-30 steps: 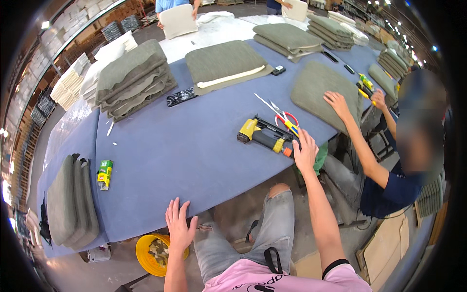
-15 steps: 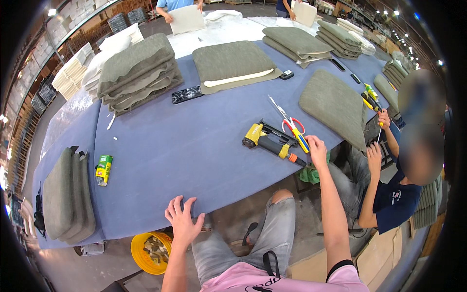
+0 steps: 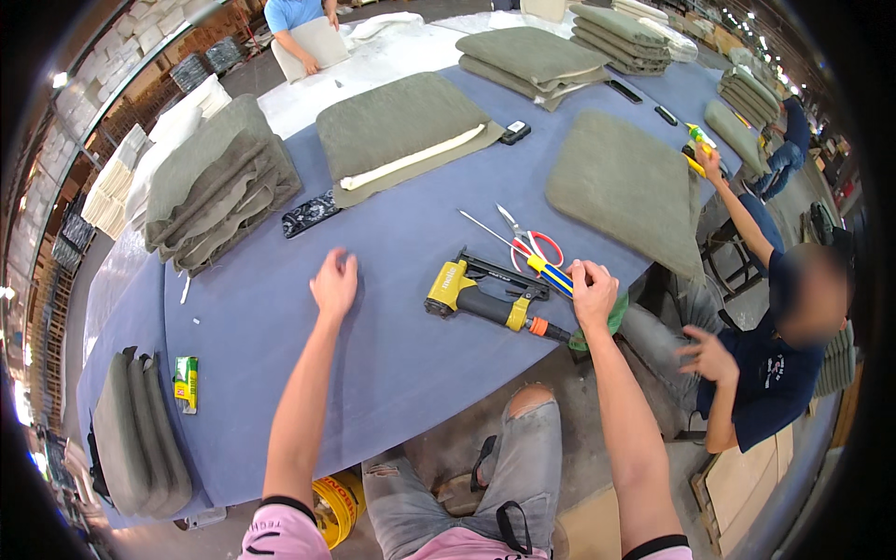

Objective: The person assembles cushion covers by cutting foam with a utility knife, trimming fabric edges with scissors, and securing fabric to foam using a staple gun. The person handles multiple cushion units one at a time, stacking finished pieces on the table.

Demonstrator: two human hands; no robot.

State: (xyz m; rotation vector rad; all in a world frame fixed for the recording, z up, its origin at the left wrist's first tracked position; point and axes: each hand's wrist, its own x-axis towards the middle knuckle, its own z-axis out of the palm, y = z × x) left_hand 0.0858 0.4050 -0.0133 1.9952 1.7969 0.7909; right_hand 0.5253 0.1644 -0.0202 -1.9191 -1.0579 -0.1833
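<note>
My right hand (image 3: 594, 293) is closed around the handle end of a screwdriver (image 3: 549, 273). Its grip is yellow and blue, and its long thin shaft points to the far left over the table. Scissors with red and white handles (image 3: 551, 246) lie right beside the screwdriver. Just left of that hand rests a yellow and black air stapler (image 3: 481, 299) with an orange hose fitting. My left hand (image 3: 334, 283) is over the middle of the blue table (image 3: 271, 373), its loosely bent fingers apart, slightly blurred, and holding nothing.
A grey-green cushion (image 3: 401, 126) and a dark phone (image 3: 310, 215) lie ahead. Stacked covers (image 3: 219, 182) stand far left, folded pads (image 3: 140, 439) near left beside a small green-yellow box (image 3: 186, 385). Another cushion (image 3: 621, 187) lies right, near a seated co-worker (image 3: 775, 364). A yellow bucket (image 3: 338, 509) stands below.
My left hand has moved from the near table edge forward over the tabletop. The screwdriver has turned, its shaft swinging left, away from the scissors. The co-worker's arms have moved apart.
</note>
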